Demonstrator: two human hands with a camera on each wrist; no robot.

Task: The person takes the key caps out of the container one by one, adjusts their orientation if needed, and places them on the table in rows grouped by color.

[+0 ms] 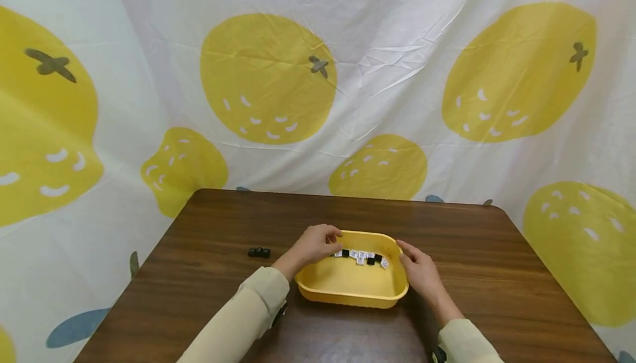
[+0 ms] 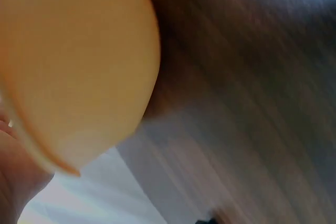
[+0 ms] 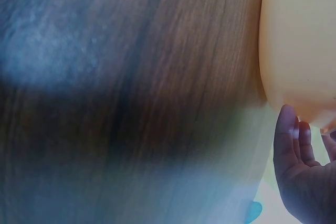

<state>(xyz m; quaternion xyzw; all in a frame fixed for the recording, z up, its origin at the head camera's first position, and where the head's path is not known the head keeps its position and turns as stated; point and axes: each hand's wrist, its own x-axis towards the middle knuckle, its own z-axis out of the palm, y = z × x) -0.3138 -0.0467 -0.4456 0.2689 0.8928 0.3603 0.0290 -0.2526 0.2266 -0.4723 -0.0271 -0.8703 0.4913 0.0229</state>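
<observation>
A yellow plastic tray point(image 1: 353, 300) stands on the table with several small black and white cubes point(image 1: 361, 254) along its far inner side; dark marks show on the white ones. My left hand point(image 1: 314, 245) reaches over the tray's left side, its thumb and bent fingers a little apart, close above the leftmost cubes. From the left wrist, the tray's outer wall point(image 2: 79, 66) covers most of that hand point(image 2: 23, 174). At the right end, my right hand point(image 1: 421, 269) holds the tray by its rim, fingers along the outer wall and thumb at the edge.
A short row of black cubes point(image 1: 259, 252) lies on the brown wooden table point(image 1: 213, 296), left of the tray. Behind the table hangs a white cloth point(image 1: 377, 64) printed with yellow lemons.
</observation>
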